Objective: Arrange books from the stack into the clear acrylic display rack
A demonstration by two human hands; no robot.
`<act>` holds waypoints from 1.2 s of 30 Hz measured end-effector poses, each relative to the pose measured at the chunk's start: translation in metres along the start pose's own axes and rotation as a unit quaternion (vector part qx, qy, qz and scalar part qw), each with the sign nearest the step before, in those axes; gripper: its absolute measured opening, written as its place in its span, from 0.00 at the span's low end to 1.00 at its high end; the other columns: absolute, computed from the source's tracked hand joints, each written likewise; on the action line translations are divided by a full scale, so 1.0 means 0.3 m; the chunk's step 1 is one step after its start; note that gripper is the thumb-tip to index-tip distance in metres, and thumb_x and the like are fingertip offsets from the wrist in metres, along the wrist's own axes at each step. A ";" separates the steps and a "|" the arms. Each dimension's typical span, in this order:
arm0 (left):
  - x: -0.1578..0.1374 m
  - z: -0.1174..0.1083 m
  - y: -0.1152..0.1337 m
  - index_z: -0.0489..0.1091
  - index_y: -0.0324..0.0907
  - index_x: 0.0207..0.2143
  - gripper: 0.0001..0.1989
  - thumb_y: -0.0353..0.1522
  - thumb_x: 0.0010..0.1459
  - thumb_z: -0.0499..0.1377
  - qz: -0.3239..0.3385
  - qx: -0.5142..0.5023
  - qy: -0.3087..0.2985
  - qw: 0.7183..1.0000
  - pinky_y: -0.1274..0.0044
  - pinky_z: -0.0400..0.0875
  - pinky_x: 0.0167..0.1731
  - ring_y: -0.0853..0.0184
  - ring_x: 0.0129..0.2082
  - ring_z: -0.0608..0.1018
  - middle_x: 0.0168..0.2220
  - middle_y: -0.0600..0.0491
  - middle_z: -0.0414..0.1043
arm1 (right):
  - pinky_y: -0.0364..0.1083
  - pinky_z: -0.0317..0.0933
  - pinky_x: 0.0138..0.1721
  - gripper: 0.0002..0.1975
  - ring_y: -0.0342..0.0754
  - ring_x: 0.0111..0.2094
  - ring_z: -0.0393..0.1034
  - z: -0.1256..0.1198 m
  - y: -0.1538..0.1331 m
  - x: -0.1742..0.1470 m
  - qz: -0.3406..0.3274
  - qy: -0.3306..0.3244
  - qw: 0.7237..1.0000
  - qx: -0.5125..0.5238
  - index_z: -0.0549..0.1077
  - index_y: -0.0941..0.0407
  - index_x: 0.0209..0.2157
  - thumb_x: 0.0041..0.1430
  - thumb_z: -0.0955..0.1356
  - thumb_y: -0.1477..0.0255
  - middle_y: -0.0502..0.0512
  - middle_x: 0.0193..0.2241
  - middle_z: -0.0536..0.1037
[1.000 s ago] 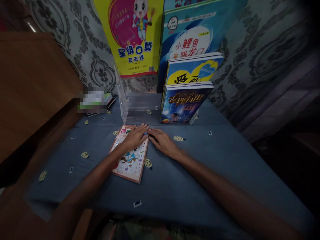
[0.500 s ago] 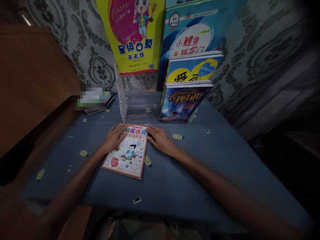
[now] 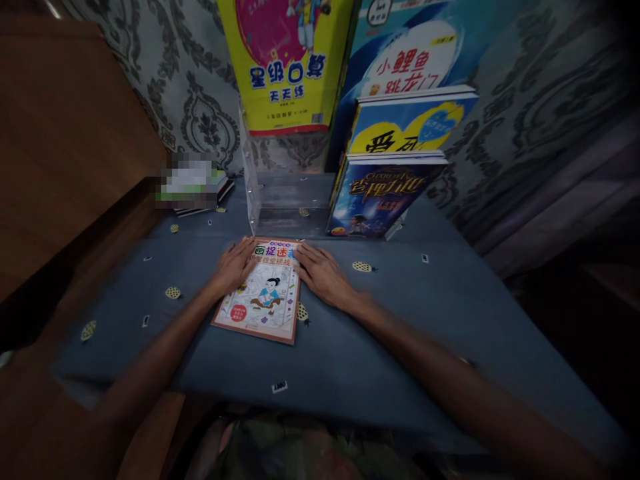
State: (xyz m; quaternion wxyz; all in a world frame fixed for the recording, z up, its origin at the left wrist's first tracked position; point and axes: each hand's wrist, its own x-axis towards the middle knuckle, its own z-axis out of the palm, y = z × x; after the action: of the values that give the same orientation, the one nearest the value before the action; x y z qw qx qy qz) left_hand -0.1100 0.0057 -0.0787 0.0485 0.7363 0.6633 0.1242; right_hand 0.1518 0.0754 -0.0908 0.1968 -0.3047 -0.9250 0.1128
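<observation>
A thin picture book (image 3: 267,293) with an orange-edged cover and a seated cartoon figure lies flat on the cloth-covered table (image 3: 400,333). Its upper left edge is under the outstretched fingers of my left hand (image 3: 236,268). At the upper right edge, my right hand (image 3: 323,273) rests with long, straight fingers touching the cover. Neither hand lifts the book. Just behind it stands a clear acrylic book rack (image 3: 251,193), whose left front section holds no book.
On the rack's right side stand a dark blue book (image 3: 383,197), a blue-and-yellow book (image 3: 410,127) and a tall teal book (image 3: 415,60). A yellow workbook (image 3: 290,87) is at the rack's back left. Several stacked books (image 3: 195,187) lie left, partly blurred out.
The view has shifted a little, so the whole scene sits slightly further right and higher. Both hands stay at the book's upper edges.
</observation>
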 end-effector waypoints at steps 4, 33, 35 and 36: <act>-0.001 -0.004 0.005 0.55 0.42 0.69 0.28 0.41 0.71 0.43 0.003 -0.002 -0.001 1.000 0.59 0.51 0.68 0.59 0.72 0.54 0.71 0.47 0.53 | 0.64 0.55 0.65 0.21 0.57 0.67 0.59 -0.009 -0.019 -0.039 -0.020 -0.007 1.000 0.022 0.68 0.55 0.62 0.71 0.60 0.68 0.63 0.63 0.69; -0.003 -0.007 0.014 0.54 0.39 0.69 0.27 0.39 0.72 0.45 -0.003 0.001 -0.012 1.000 0.59 0.49 0.68 0.59 0.72 0.53 0.72 0.44 0.51 | 0.59 0.53 0.69 0.23 0.52 0.67 0.59 -0.068 -0.235 -0.302 -0.237 -0.111 0.962 0.079 0.64 0.58 0.65 0.73 0.61 0.67 0.61 0.63 0.70; -0.003 -0.005 0.013 0.54 0.39 0.69 0.27 0.38 0.72 0.45 -0.002 -0.001 -0.010 1.000 0.59 0.50 0.68 0.59 0.72 0.53 0.72 0.44 0.51 | 0.59 0.51 0.70 0.24 0.52 0.68 0.56 -0.057 -0.255 -0.264 -0.256 -0.140 0.954 0.074 0.65 0.60 0.65 0.73 0.60 0.65 0.61 0.64 0.68; -0.002 -0.004 0.011 0.54 0.40 0.69 0.27 0.38 0.72 0.45 -0.001 -0.002 -0.008 1.000 0.59 0.50 0.68 0.58 0.72 0.53 0.72 0.45 0.51 | 0.58 0.49 0.70 0.24 0.52 0.68 0.55 -0.049 -0.269 -0.242 -0.268 -0.151 0.949 0.072 0.65 0.60 0.64 0.73 0.60 0.65 0.61 0.64 0.68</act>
State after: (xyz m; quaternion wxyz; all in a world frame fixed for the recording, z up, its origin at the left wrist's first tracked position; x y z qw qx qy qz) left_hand -0.1071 0.0045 -0.0769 0.0559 0.7366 0.6634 0.1194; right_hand 0.1699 -0.0311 -0.0725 0.0991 -0.0101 -0.9808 0.1675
